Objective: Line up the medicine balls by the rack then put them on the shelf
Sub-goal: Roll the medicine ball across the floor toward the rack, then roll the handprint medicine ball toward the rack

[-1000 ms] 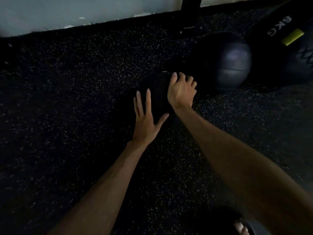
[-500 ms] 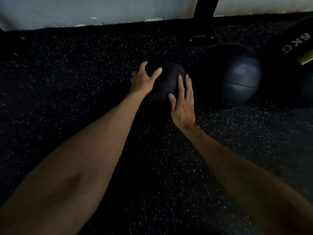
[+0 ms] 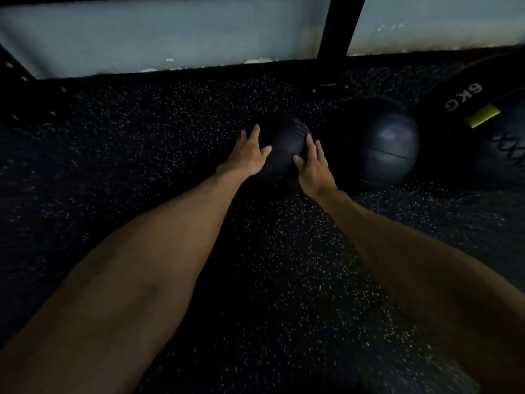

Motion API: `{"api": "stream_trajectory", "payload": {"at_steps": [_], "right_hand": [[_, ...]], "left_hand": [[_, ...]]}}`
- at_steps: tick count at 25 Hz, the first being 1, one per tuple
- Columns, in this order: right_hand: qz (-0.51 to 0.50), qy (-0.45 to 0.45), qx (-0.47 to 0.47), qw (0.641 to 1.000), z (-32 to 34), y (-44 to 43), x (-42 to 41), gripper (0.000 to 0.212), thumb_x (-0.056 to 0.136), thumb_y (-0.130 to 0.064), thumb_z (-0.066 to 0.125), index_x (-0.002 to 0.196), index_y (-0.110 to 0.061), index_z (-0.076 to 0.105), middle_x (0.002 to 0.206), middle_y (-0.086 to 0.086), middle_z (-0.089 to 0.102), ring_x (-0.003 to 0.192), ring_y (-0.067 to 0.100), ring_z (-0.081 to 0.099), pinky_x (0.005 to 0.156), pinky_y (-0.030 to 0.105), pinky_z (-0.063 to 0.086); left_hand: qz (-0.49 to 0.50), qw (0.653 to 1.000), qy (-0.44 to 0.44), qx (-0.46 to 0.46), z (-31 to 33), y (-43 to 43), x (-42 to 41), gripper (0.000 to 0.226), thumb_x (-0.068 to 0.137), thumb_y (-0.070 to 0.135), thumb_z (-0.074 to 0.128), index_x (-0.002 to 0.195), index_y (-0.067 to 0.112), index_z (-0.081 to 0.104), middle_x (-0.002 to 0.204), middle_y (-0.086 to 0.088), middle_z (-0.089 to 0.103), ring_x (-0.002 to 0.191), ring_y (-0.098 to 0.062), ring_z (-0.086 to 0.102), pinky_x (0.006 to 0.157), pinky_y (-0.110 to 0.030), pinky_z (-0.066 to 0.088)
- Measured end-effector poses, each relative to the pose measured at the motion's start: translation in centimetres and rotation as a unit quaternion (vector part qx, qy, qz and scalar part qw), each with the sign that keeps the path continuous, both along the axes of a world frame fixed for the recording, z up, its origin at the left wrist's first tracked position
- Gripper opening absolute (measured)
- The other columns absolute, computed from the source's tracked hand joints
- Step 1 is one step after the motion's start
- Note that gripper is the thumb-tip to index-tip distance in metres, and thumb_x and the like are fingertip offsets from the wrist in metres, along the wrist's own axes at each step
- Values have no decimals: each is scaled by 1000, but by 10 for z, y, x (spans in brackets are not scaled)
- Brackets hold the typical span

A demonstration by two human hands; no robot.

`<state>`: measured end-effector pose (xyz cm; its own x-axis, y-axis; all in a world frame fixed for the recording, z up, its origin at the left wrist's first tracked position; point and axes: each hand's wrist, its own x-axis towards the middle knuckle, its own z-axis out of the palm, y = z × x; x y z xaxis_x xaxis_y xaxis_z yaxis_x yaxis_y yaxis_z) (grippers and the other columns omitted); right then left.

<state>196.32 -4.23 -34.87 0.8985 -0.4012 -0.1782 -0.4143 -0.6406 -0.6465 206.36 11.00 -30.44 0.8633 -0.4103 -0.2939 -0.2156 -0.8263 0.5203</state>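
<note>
The small black ball (image 3: pixel 284 146) sat on the floor (image 3: pixel 142 172), near the far edge where the floor met the wall (image 3: pixel 170 32), and it lay just beside a larger dark ball (image 3: pixel 377 143) on its right. I could not tell whether the two balls touched. Beyond the larger one, near the right edge of the view, a ball marked 6KG (image 3: pixel 480 118) with a yellow tag rested.

Both hands were on the small ball. The left hand (image 3: pixel 250 155) lay against its left side with fingers spread and fairly straight, the thumb reaching over the top. The right hand (image 3: pixel 315 166) pressed its right near side with the fingers straight and close together and the thumb pointing inward. Both forearms stretched forward from the near edge of the view.

A second earlier the right hand had been curled over the top of the ball and the left lay flat with fingers spread on its near side. Half a second earlier the hands had already flanked it, the left sitting higher on the ball.

The black rack post (image 3: pixel 338 27) stood behind the balls against the wall, and a perforated rack beam (image 3: pixel 17 75) ran along the far left corner. Speckled floor lay open to the left of the small ball and toward the near edge.
</note>
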Motion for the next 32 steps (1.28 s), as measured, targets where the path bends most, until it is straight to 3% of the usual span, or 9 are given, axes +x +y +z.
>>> {"api": "stream_trajectory", "payload": {"at_steps": [1, 3, 5, 7, 10, 18, 25, 28, 32], "right_hand": [[29, 57, -28, 998, 24, -1, -7, 62, 106, -37, 41, 159, -22, 15, 162, 18, 24, 148, 39, 26, 116, 50, 31], [68, 124, -88, 986, 84, 3, -27, 43, 102, -25, 44, 142, -11, 41, 135, 21, 55, 122, 41, 54, 91, 43, 46], [113, 176, -102, 973, 148, 18, -54, 26, 102, -20, 44, 123, -8, 54, 113, 13, 65, 99, 35, 63, 75, 37, 45], [164, 234, -80, 955, 220, 39, -80, 26, 103, -27, 46, 119, -9, 57, 115, 12, 66, 97, 31, 63, 79, 38, 50], [195, 257, -37, 946, 344, 78, -130, 40, 102, -34, 52, 135, -12, 51, 126, 12, 63, 112, 31, 61, 95, 42, 50], [183, 190, 30, 964, 617, 192, -258, 43, 101, -35, 54, 140, -18, 46, 125, 12, 66, 108, 28, 65, 94, 45, 53], [276, 167, 9, 947, 694, 268, -327, 43, 102, -36, 53, 140, -19, 46, 115, 11, 68, 96, 22, 66, 89, 46, 55], [365, 174, -1, 915, 704, 297, -358, 46, 102, -37, 54, 143, -17, 46, 124, 13, 64, 103, 25, 64, 90, 41, 53], [477, 188, -34, 858, 719, 331, -406, 49, 103, -37, 52, 147, -17, 43, 130, 15, 61, 110, 30, 63, 94, 45, 52]], "left_hand": [[9, 1000, -21, 12, 15, 6, -10, 58, 104, 37, 46, 156, 18, 28, 158, -19, 30, 145, -37, 32, 116, -46, 31], [16, 999, -26, 38, 55, 26, -34, 41, 103, 33, 49, 139, 13, 52, 140, -16, 52, 128, -35, 51, 103, -43, 43], [5, 996, 22, 86, 102, 59, -62, 34, 102, 33, 49, 126, 12, 61, 126, -13, 62, 114, -33, 60, 93, -40, 49], [-20, 985, 87, 146, 161, 93, -89, 33, 102, 36, 50, 121, 12, 62, 122, -11, 64, 109, -30, 62, 94, -41, 51], [-60, 973, 129, 184, 278, 140, -141, 33, 101, 37, 52, 122, 13, 61, 120, -9, 65, 109, -28, 62, 94, -41, 51], [-15, 991, 122, 56, 554, 272, -283, 38, 99, 36, 59, 133, 20, 54, 125, -5, 62, 113, -22, 61, 92, -37, 51], [63, 996, 62, 34, 637, 355, -371, 39, 98, 35, 61, 133, 18, 55, 125, -8, 63, 110, -24, 63, 92, -45, 54], [163, 986, 14, 14, 656, 384, -437, 40, 97, 35, 63, 132, 18, 57, 123, -7, 66, 108, -25, 66, 89, -45, 55], [299, 954, 3, -20, 671, 405, -562, 38, 95, 36, 65, 129, 18, 60, 113, -6, 70, 100, -24, 69, 81, -35, 54]]}}
